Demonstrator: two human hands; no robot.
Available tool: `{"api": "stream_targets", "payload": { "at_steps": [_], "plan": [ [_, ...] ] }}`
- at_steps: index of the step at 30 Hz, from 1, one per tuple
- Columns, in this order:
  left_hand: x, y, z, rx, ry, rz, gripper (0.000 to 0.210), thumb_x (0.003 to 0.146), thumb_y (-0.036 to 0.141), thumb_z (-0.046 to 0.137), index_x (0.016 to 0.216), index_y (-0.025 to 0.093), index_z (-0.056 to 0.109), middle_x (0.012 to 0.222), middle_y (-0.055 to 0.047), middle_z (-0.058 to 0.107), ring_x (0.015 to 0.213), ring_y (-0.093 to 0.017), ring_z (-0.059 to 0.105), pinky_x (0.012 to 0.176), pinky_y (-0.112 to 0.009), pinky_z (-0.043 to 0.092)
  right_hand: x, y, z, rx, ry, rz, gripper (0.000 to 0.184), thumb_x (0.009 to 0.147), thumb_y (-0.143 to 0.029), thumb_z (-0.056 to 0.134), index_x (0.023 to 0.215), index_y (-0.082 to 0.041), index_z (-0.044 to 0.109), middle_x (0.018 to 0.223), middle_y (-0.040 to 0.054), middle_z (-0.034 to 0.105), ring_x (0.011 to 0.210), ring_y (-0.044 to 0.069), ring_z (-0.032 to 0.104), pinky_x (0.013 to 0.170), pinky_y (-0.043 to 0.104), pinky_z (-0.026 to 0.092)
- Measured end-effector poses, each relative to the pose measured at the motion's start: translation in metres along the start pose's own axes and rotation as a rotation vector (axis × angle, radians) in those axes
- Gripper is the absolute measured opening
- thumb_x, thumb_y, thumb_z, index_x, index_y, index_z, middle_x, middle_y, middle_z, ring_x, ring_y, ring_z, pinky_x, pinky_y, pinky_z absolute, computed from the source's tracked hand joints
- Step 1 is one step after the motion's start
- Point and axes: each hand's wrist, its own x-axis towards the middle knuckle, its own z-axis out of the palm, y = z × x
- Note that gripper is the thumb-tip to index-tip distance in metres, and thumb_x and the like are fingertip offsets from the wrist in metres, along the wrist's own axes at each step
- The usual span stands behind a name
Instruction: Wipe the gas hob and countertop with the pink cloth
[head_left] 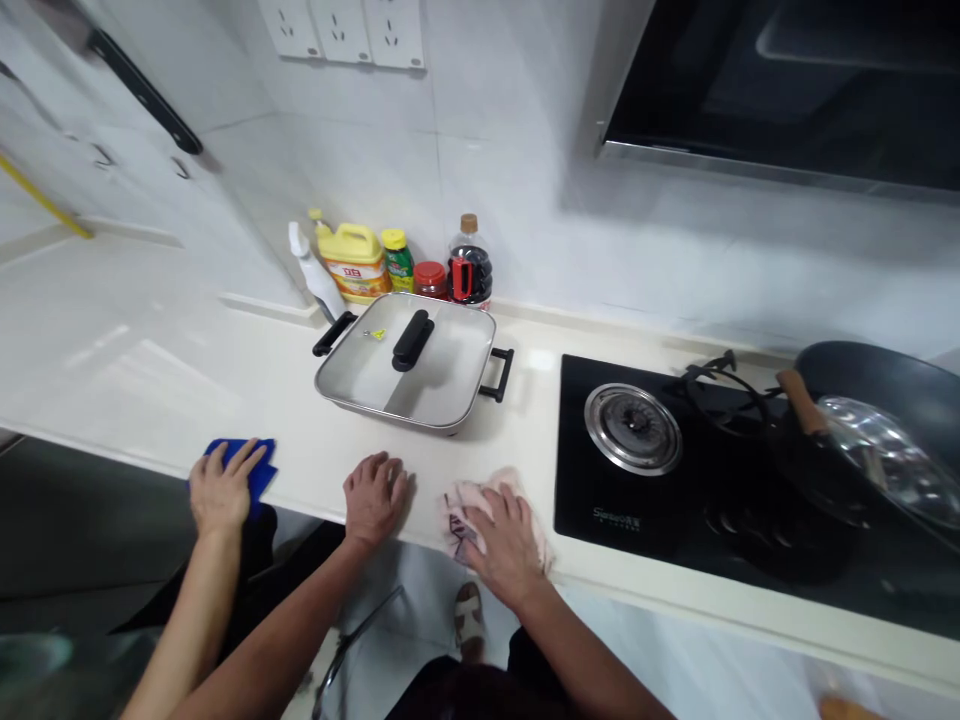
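Under my right hand point(510, 545) lies a crumpled pale pink cloth point(480, 492), pressed onto the white counter point(292, 410) near its front edge. The fingers rest over the cloth and part of it is hidden. My left hand point(376, 500) leans on the counter's front edge, holding nothing, with its fingers slightly bent and apart. Just behind both hands sits a square electric pan point(442, 425) with a glass lid point(457, 350) and black handles. Further left, a co-worker's hand point(221, 490) presses a blue cloth point(259, 475) on the counter edge.
Along the wall stand a white spray bottle point(315, 275), a yellow jug point(356, 262), a green bottle point(398, 262), a red-lidded jar point(430, 282) and a dark sauce bottle point(470, 265). Right of me is a black gas hob point(600, 490) with a wok point(877, 370). A range hood point(787, 100) overhangs it.
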Motion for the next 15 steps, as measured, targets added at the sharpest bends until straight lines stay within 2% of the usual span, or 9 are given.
{"api": "stream_targets", "payload": {
  "at_steps": [3,7,10,12,15],
  "plan": [
    [0.001,-0.001,0.001,0.004,-0.003,0.004,0.036,0.101,0.042,0.051,0.121,0.020,0.071,0.136,-0.017,0.063,0.130,-0.034,0.053,0.106,-0.052,0.040,-0.044,0.036,0.005,-0.060,0.163,0.038,0.041,0.092,-0.046,0.068,0.131,-0.032,0.070,0.146,0.0085,0.059,0.139,0.035,0.043,0.114,0.053,0.034],
    [0.002,-0.001,0.001,0.020,-0.019,0.003,0.037,0.100,0.042,0.051,0.121,0.019,0.070,0.136,-0.017,0.063,0.130,-0.034,0.052,0.107,-0.053,0.039,-0.107,0.085,0.003,-0.171,0.260,0.077,0.032,0.088,-0.039,0.070,0.119,-0.032,0.073,0.129,0.0081,0.066,0.120,0.032,0.053,0.099,0.047,0.044],
    [0.004,0.000,-0.001,0.044,-0.040,0.003,0.037,0.100,0.042,0.049,0.122,0.019,0.069,0.137,-0.017,0.062,0.131,-0.034,0.052,0.108,-0.053,0.039,-0.153,0.123,-0.005,-0.205,0.354,0.253,0.030,0.091,-0.038,0.064,0.119,-0.030,0.072,0.125,0.0098,0.067,0.116,0.033,0.056,0.094,0.048,0.047],
    [0.005,0.001,-0.002,0.058,-0.056,0.001,0.037,0.100,0.042,0.049,0.123,0.020,0.069,0.138,-0.017,0.062,0.132,-0.034,0.051,0.108,-0.053,0.039,-0.185,0.143,-0.008,-0.130,0.391,0.400,0.035,0.091,-0.047,0.061,0.119,-0.029,0.071,0.121,0.0118,0.068,0.117,0.034,0.059,0.095,0.049,0.050],
    [0.006,0.002,-0.003,0.067,-0.064,0.001,0.038,0.100,0.042,0.048,0.123,0.020,0.068,0.138,-0.018,0.062,0.133,-0.034,0.051,0.108,-0.054,0.038,-0.228,0.155,-0.011,0.050,0.354,0.682,0.045,0.087,-0.061,0.056,0.117,-0.031,0.071,0.112,0.0118,0.071,0.105,0.034,0.068,0.088,0.046,0.056]
  ]
}}
